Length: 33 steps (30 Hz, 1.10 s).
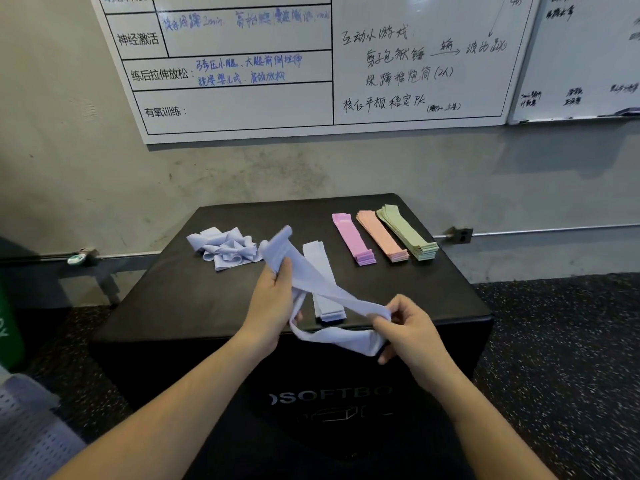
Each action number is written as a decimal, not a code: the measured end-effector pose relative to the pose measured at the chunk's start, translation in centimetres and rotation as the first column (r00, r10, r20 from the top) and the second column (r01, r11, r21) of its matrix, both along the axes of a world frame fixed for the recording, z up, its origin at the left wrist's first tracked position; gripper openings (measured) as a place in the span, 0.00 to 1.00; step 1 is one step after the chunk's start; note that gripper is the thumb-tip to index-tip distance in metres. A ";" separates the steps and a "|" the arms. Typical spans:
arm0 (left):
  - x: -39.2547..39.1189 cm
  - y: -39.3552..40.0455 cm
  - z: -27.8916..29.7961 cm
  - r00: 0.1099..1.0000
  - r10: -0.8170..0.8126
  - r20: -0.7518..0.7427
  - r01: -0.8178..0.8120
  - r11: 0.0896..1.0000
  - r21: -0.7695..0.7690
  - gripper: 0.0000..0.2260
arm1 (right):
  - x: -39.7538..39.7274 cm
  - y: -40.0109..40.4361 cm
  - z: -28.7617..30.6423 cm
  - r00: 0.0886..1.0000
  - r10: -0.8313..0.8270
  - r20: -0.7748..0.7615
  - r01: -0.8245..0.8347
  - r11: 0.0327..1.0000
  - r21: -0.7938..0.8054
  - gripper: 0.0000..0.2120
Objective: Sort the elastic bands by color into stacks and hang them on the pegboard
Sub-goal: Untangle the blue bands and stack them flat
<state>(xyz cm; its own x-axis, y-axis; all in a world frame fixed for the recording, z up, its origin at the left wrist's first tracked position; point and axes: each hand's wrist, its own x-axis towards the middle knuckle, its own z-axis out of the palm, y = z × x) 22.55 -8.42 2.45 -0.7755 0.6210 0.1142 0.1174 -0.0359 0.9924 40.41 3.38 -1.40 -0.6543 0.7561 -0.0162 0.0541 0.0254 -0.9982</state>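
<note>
Above the black box (207, 299), left hand (273, 306) and right hand (408, 330) each pinch one lavender band (311, 271).

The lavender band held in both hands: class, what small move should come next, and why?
Probably flatten the lavender band, pinched between the left hand and right hand, and lay it on the lavender stack just behind it. It hangs twisted, that stack matches its color, and a loose lavender pile still waits.
</note>
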 end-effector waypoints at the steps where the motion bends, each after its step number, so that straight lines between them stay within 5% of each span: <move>1: 0.4 0.0 -0.1 0.998 -0.031 -0.048 0.031 1.000 0.003 0.14 | -0.2 -0.1 -0.2 0.996 -0.088 0.012 0.087 0.995 0.056 0.11; 4: 0.9 0.1 -0.4 0.988 -0.083 -0.130 0.085 0.996 0.014 0.12 | -0.4 0.2 -0.7 0.973 -0.228 0.023 0.219 0.955 0.202 0.12; 7: 0.7 0.2 -0.3 0.991 -0.038 -0.128 0.036 0.999 -0.021 0.10 | -0.6 0.1 -0.4 0.979 -0.190 -0.071 0.187 0.981 -0.047 0.16; 10: 0.5 0.5 -0.1 0.999 -0.032 -0.010 0.032 0.999 -0.033 0.12 | -0.3 -0.2 0.1 0.975 -0.079 -0.210 0.013 0.954 -0.299 0.18; 17: 0.0 1.1 -0.6 0.996 0.087 0.013 -0.086 0.996 -0.035 0.11 | 0.5 -1.2 0.4 0.927 0.193 -0.323 -0.333 0.820 -0.466 0.16; 21: -0.5 1.4 -0.3 0.987 0.132 0.088 -0.123 0.987 -0.104 0.17 | 1.3 -1.5 0.5 0.842 0.363 -0.400 -0.518 0.753 -0.406 0.13; 27: -0.8 1.2 -0.5 0.975 0.147 0.168 -0.136 0.988 -0.076 0.15 | 0.6 -0.7 -0.2 0.998 0.062 -0.029 -0.067 0.967 -0.247 0.12; 33: 0.4 0.6 -0.1 0.970 -0.005 0.242 0.029 0.995 -0.096 0.13 | 0.5 0.1 -0.6 0.968 -0.241 0.074 0.226 0.960 0.164 0.15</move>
<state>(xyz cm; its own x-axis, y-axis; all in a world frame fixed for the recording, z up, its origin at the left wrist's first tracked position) 22.94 -7.80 2.32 -0.7616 0.6334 -0.1371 -0.1260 0.0627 0.9900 40.89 3.47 -2.01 -0.4603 0.8858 0.0595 0.1683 0.1528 -0.9738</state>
